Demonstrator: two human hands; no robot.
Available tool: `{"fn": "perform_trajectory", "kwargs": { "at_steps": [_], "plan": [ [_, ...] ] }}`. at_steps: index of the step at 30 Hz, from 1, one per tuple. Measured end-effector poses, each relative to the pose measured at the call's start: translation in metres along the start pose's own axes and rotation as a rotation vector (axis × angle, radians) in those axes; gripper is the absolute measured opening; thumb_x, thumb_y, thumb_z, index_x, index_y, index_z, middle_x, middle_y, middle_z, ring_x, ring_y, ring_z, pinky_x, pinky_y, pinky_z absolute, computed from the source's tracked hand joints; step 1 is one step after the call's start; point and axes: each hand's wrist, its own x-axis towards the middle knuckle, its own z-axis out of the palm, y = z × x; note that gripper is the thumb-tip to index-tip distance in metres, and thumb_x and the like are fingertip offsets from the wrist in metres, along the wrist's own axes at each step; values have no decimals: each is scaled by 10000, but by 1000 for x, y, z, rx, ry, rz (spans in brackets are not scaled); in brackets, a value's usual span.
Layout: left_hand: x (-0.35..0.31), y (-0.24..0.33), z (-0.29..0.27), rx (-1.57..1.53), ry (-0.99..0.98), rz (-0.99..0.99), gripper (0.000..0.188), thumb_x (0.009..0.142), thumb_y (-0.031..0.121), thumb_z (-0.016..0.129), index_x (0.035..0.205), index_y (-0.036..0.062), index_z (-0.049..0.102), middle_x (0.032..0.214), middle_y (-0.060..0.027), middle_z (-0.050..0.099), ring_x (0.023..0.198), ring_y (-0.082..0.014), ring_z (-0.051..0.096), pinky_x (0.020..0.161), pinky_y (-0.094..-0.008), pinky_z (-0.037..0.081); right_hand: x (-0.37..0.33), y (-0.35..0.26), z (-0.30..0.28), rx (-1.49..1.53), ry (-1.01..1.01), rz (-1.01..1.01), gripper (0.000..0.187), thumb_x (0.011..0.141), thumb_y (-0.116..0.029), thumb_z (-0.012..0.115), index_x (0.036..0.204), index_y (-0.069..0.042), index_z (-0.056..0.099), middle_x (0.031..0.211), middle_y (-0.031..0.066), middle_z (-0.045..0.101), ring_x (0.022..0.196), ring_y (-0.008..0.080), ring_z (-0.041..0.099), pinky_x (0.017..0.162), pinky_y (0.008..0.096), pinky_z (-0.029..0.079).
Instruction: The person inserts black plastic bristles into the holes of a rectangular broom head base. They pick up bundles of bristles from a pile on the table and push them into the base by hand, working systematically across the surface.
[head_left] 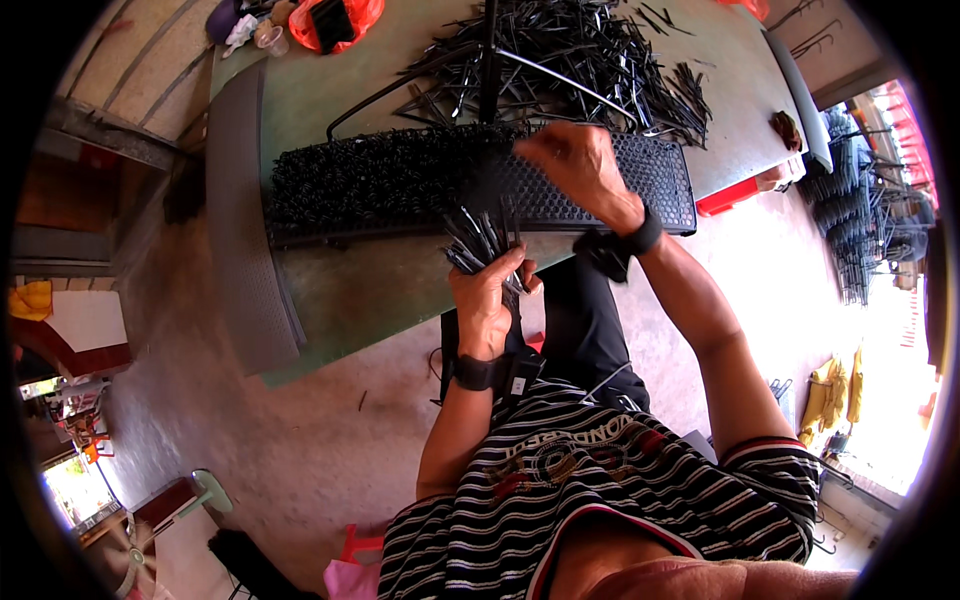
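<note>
My left hand (487, 295) is closed around a bundle of thin black strips (478, 236), their ends fanning up toward the panel's near edge. Over the panel, my right hand (585, 172) is bent at the wrist with its fingers curled together. Whatever those fingertips hold, if anything, is too blurred to tell. Beneath them lies a long black panel (640, 178) with rows of small holes or studs. Its left part is covered with a dense layer of short black tufts (370, 185); the right part shows the bare dotted surface.
Behind the panel is a black metal frame (490, 70). A large heap of loose black strips (570, 55) covers the back of the green table (350, 325). A grey sheet (235, 200) hangs over the table's left edge. An orange-red bag (338, 22) sits back left.
</note>
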Motion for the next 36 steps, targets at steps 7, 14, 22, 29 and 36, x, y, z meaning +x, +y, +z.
{"fn": "perform_trajectory", "kwargs": {
  "at_steps": [7, 14, 22, 29, 36],
  "plan": [
    [1, -2, 7, 84, 12, -22, 229, 710, -55, 705, 915, 9, 627, 777, -88, 646, 599, -220, 634, 508, -308, 501, -12, 4, -7, 558, 7, 286, 125, 838, -70, 612, 887, 45, 623, 705, 74, 650, 565, 107, 627, 496, 215, 494],
    [2, -2, 3, 50, -10, -48, 245, 742, -32, 680, 974, 4, 608, 776, -90, 641, 604, -218, 637, 521, -307, 515, 4, 14, 3, 207, 320, -58, 161, 865, -13, 550, 1009, -20, 478, 712, 133, 641, 652, 177, 675, 524, 266, 505],
    [3, -1, -1, 22, -7, -21, 229, 731, -50, 680, 939, -22, 589, 759, -114, 627, 580, -219, 624, 431, -334, 492, 10, 25, 10, 113, 323, -131, 129, 850, -14, 559, 962, -28, 496, 667, 128, 616, 607, 247, 657, 503, 297, 495],
    [2, -1, -5, 49, -41, -55, 258, 728, -22, 701, 970, 8, 617, 819, -100, 652, 624, -221, 639, 528, -313, 517, 16, 27, 8, -7, 187, -241, 73, 835, -44, 553, 900, -31, 523, 677, 161, 586, 611, 334, 607, 511, 363, 466],
    [1, 1, -2, 58, -31, -67, 232, 731, -28, 697, 945, 2, 614, 808, -106, 648, 618, -215, 631, 500, -318, 505, 1, 20, 0, -103, 213, -175, 142, 803, -163, 644, 847, -29, 635, 674, 170, 618, 560, 310, 610, 488, 345, 475]
  ]
}}
